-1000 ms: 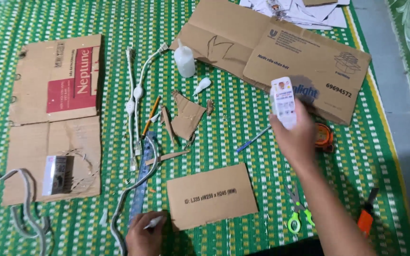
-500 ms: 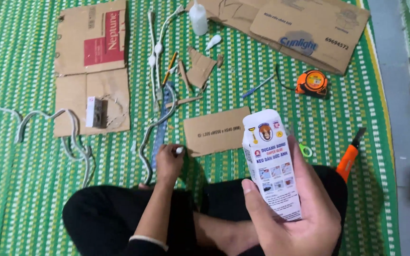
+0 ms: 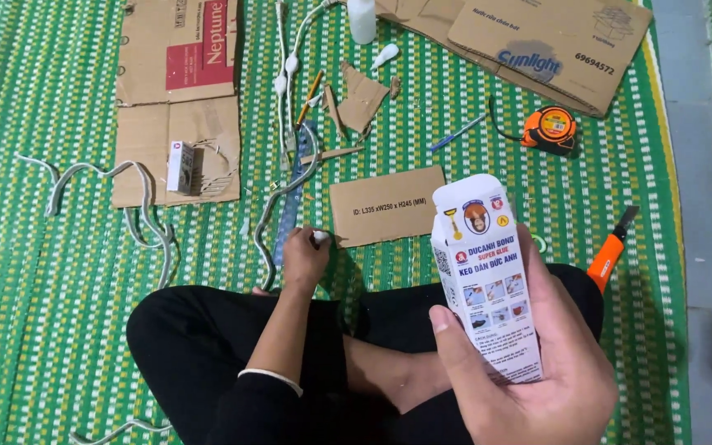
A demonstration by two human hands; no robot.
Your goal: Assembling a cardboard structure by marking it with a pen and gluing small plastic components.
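the right hand (image 3: 529,371) is wrapping its fingers around a small white glue box (image 3: 488,276), holding it upright in front of the crossed legs, printed side facing up at the camera, top flap standing open. the thumb is pressing on the box's left edge, the other fingers are curling behind it.

over on the left hand (image 3: 302,257), it is sitting closed down on the green woven mat (image 3: 43,330) just past the knee, pinching a small white object (image 3: 320,237) between thumb and fingers; what that object is, i cannot tell.

just beside that hand a blue ruler (image 3: 290,216) is lying lengthwise, with a grey cord (image 3: 278,206) curving along it. a small rectangular cardboard piece (image 3: 387,204) is lying right next to the left hand, toward the middle of the mat. an orange tape measure (image 3: 551,129) is sitting further out on the right, and an orange utility knife (image 3: 610,247) is resting near the right knee. large flattened cardboard boxes (image 3: 537,49) are lying across the top, another flattened cardboard sheet (image 3: 179,99) on the left, a white bottle (image 3: 362,21) standing at the top edge.
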